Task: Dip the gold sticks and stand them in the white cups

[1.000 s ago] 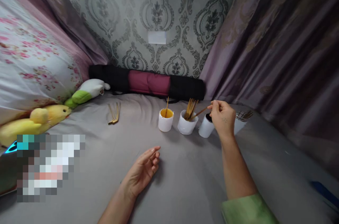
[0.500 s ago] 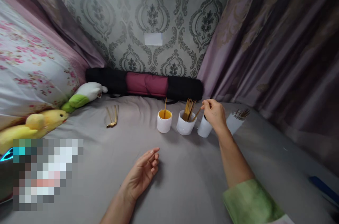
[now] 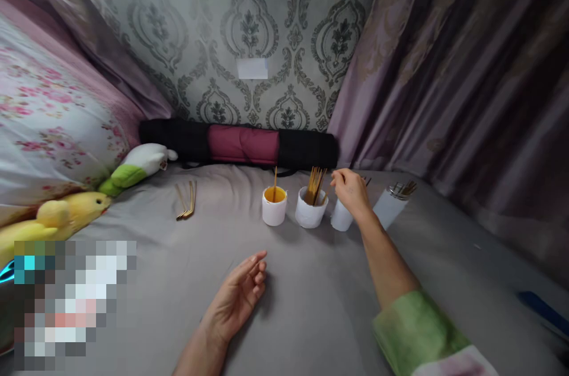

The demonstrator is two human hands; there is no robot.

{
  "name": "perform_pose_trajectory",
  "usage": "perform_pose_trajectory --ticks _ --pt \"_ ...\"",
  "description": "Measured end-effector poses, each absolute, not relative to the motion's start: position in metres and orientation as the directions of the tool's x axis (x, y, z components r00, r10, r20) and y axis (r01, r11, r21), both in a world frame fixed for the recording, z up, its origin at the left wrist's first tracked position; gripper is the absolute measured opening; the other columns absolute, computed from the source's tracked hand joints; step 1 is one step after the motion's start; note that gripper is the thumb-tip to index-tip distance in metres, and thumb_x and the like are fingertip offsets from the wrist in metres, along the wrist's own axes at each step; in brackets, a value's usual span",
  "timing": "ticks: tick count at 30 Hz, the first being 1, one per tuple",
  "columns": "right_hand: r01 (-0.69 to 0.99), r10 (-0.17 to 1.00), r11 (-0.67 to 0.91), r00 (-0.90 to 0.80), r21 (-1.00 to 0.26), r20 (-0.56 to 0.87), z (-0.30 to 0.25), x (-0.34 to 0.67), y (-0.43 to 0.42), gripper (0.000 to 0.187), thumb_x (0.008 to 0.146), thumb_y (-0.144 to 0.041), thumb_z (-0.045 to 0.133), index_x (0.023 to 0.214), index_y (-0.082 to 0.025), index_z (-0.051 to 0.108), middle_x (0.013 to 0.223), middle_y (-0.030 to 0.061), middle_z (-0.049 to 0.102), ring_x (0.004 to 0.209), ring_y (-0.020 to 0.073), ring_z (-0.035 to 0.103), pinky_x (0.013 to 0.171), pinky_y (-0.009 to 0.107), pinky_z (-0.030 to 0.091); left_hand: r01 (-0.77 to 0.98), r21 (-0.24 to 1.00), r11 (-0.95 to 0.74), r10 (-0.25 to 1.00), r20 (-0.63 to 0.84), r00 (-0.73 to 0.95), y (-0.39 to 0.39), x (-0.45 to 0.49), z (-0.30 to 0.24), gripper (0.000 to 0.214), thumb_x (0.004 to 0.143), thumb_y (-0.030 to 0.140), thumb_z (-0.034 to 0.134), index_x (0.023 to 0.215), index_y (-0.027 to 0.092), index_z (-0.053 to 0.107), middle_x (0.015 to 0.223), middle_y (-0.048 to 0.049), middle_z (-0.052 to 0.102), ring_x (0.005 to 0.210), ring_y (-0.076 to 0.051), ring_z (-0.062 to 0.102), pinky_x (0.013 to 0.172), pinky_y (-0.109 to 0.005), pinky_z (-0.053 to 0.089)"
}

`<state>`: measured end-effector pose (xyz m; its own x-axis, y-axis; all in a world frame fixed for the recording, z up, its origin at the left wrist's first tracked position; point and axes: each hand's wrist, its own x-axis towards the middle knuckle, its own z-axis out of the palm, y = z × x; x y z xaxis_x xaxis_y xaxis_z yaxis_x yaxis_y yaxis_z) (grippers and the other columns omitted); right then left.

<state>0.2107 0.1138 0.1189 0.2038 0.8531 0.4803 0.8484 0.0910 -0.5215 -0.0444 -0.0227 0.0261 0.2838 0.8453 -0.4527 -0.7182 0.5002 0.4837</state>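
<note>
My right hand (image 3: 352, 193) is above the row of white cups, its fingers pinched at the top of a thin brown stick (image 3: 326, 194). That stick leans at the right rim of a white cup (image 3: 310, 216), where several brown sticks (image 3: 315, 183) stand in a bunch. Behind my right hand, a narrower white cup (image 3: 341, 217) is partly hidden. My left hand (image 3: 242, 293) hovers over or rests on the grey sheet, palm sideways, fingers loosely curled and apart, holding nothing. Left of the bunch, a white cup with a yellow inside (image 3: 274, 213) holds one upright stick (image 3: 275, 182).
A tall white container (image 3: 390, 209) with metal-looking sticks stands at the right. Several gold-coloured bent utensils (image 3: 189, 201) lie on the grey sheet (image 3: 169, 269) at left. Plush toys (image 3: 84, 209) line the left side; a black and maroon roll (image 3: 243, 145) lies along the wall.
My right hand has moved slightly left toward the cup with the bunch, and less of the leaning stick shows. My left hand stays nearly still. The view has shifted a little.
</note>
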Motion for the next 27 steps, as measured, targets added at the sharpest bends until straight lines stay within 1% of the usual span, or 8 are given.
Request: perform_pose_trajectory --ticks 8,14,27 --pt "0.842 0.869 0.068 0.214 -0.536 0.447 0.1163 0.2111 0.1174 0.028 0.081 -0.029 0.036 0.078 -0.019 0.061 0.066 0.0012 0.064 0.057 0.0119 0.056 0.059 0.022 0.037 -0.716 0.472 0.514 0.838 -0.456 0.3 -0.0232 -0.0438 0.0282 0.024 0.075 0.014 0.055 0.099 0.009 0.056 0.073 -0.0025 0.052 0.056 -0.005 0.048 0.049 -0.017 0.043" --pt "0.853 0.868 0.051 0.22 -0.519 0.446 0.119 0.2106 0.1167 0.027 0.081 -0.028 0.037 0.078 -0.018 0.062 0.067 0.0018 0.065 0.064 0.0132 0.058 0.061 0.022 0.037 -0.712 0.485 0.508 0.843 -0.447 0.298 -0.0235 -0.0441 0.0273 0.023 0.075 0.014 0.054 0.097 0.01 0.057 0.072 -0.0025 0.052 0.055 -0.005 0.048 0.048 -0.017 0.043" --pt "0.855 0.865 0.05 0.221 -0.516 0.451 0.1221 0.2108 0.1161 0.026 0.081 -0.028 0.038 0.078 -0.019 0.062 0.067 0.0019 0.065 0.068 0.0148 0.059 0.064 0.024 0.037 -0.718 0.472 0.512 0.84 -0.45 0.303 -0.0233 -0.0436 0.0269 0.022 0.076 0.012 0.053 0.097 0.009 0.057 0.073 -0.003 0.053 0.056 -0.005 0.048 0.05 -0.017 0.044"
